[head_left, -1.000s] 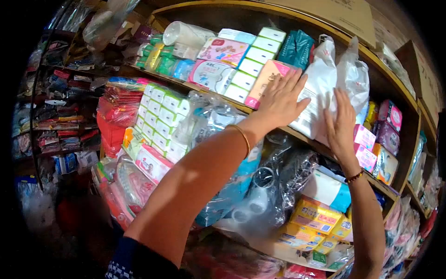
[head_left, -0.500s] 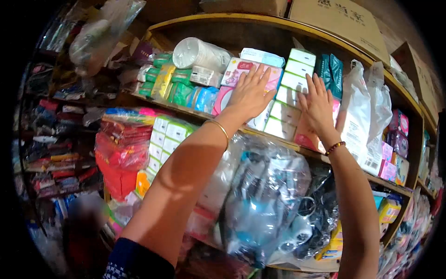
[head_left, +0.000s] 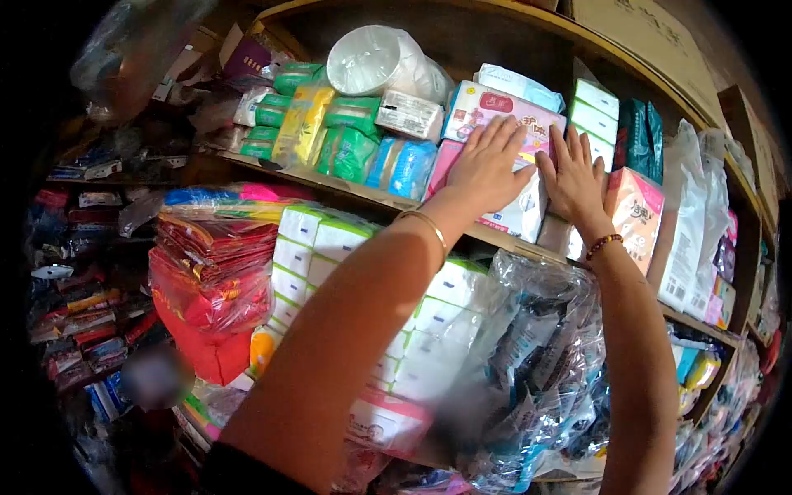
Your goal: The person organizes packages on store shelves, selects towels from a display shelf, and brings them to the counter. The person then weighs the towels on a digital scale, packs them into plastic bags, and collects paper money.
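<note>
My left hand (head_left: 492,167) lies flat, fingers stretched, against a pink-and-white package (head_left: 510,103) on the upper shelf. Beneath its palm a white package (head_left: 518,206) and a pink one (head_left: 444,165) show in part. Beside it my right hand (head_left: 575,183) has its fingers extended upward over a stack of white-and-green tissue packs (head_left: 594,111), its fingertips close to the pink-and-white package's right edge. A peach-coloured package (head_left: 634,216) stands just right of the right hand, with a dark teal package (head_left: 642,140) behind it. Both hands are open and hold nothing.
Wrapped white bowls (head_left: 363,62), green packs (head_left: 346,153) and a blue pack (head_left: 402,167) sit left on the shelf. White plastic bags (head_left: 689,219) stand right. Below are red bagged goods (head_left: 214,280), more tissue packs (head_left: 441,330) and clear-wrapped items (head_left: 536,346). Cardboard boxes (head_left: 643,45) top the shelf.
The view has shifted, and the shelf goods appear larger. My right hand has moved left off the peach-coloured package, closer to my left hand. The left hand still rests on the pink-and-white package.
</note>
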Available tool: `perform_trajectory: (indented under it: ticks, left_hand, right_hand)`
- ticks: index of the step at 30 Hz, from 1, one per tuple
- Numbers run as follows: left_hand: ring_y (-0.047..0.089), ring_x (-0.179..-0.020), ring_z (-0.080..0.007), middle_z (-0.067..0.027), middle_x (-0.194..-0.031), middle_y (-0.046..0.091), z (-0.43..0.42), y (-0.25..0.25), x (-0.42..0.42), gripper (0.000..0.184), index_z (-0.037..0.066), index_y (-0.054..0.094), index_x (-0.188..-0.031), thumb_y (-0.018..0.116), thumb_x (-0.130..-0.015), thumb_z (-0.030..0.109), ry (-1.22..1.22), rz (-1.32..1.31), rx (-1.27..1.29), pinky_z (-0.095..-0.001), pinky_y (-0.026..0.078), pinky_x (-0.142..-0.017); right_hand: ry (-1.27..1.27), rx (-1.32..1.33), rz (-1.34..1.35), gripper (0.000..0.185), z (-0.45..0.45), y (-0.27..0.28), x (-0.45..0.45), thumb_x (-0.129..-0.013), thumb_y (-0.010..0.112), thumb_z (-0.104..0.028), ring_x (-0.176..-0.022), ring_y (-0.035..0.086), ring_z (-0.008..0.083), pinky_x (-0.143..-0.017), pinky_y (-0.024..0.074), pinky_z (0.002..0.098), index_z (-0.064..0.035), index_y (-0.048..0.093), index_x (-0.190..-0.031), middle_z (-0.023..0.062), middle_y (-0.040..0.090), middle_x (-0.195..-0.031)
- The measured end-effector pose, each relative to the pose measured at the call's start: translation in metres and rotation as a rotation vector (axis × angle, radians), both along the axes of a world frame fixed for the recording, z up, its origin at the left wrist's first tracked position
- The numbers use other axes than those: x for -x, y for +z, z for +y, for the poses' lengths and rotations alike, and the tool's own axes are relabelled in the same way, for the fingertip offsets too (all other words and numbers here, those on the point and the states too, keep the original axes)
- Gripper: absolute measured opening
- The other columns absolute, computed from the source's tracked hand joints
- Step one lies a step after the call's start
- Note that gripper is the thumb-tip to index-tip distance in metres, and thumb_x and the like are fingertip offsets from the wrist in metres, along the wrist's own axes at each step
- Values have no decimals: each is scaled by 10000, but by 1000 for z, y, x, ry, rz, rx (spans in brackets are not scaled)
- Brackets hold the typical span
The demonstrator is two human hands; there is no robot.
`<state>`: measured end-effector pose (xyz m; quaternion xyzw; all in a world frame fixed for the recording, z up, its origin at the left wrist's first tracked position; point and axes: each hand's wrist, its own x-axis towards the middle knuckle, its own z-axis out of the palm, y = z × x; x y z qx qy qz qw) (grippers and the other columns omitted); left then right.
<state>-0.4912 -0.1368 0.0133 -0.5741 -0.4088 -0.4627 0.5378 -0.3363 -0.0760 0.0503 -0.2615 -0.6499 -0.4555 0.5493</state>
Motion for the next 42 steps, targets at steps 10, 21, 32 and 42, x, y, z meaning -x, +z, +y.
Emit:
perform_trajectory:
  ticks: [10,21,32,42]
  left_hand:
    - [291,-1341,-328,-221,-1404,362,-62,-11,31,623,-45,364,-1340,524,-875,338,132,208,-92,-422,195,-1125]
    - [332,-1326,-311,-215,-1394,379,-113,8,112,580,-75,340,-1342,537,-852,166,483,256,-7,-388,229,-1118]
    - [270,-1364,-284,-135,-1471,296,-157,30,161,536,69,349,-1390,505,-891,190,447,214,-97,-439,225,-1106]
    - [222,-1380,-311,-192,-1460,284,-131,31,163,509,44,330,-1394,412,-924,222,168,-8,179,-487,163,-1119]
  right_hand:
    - [16,-7,-36,556,3,-10,5,-933,360,-441,-1397,178,312,-1097,111,563,-174,330,-1420,119,267,-1491]
    - [570,-125,-429,575,-82,-10,102,-774,639,-216,-1155,471,354,-954,392,442,-17,403,-1260,214,475,-1232]
    - [452,83,-287,467,-101,-23,136,-907,464,-200,-1190,445,358,-1002,348,456,1,347,-1312,202,444,-1301]
    - [345,-34,-152,547,-112,-28,148,-925,422,-331,-1385,207,285,-1096,154,547,-37,326,-1376,166,246,-1475]
